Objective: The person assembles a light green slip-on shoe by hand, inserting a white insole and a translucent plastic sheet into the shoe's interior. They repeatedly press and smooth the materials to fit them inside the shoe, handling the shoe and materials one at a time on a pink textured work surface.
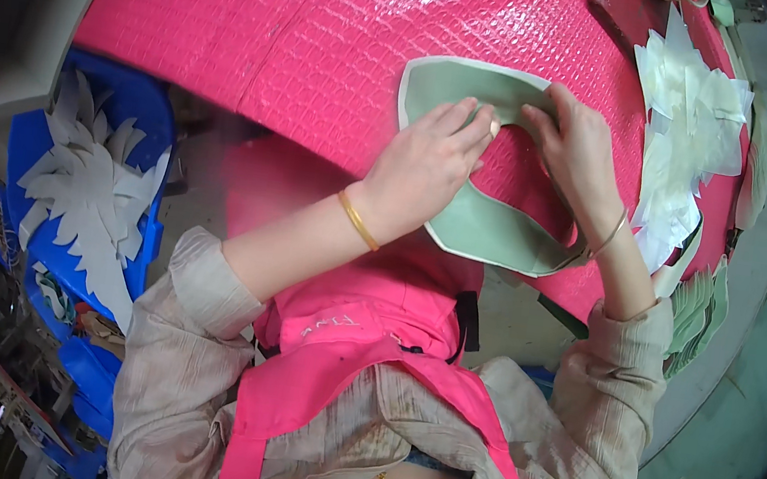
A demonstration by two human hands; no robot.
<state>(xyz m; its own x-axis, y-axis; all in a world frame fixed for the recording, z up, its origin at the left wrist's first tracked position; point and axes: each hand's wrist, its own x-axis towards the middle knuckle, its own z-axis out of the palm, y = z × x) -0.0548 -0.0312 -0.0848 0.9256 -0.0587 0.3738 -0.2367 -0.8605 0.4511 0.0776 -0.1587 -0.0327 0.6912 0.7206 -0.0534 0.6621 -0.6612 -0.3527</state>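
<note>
A pale green, curved U-shaped piece with a white edging (501, 228), like a shoe upper, rests on the pink covered table, its lower part reaching past the near edge. My left hand (432, 164) lies over its left side, with the fingers bent together at the inner edge of the upper arm. With thumb and fingers my right hand (581, 149) grips the same piece at its upper right. The two hands are close together but apart. What lies under the left fingertips is hidden.
The glossy pink table cover (324, 28) spreads ahead. White cut pieces (694, 125) lie in a pile at its right, with stacked green pieces (699, 310) below. Left of the table, a blue bin (25, 129) holds more white pieces (96, 177). A dark red block (626, 15) lies at the far right.
</note>
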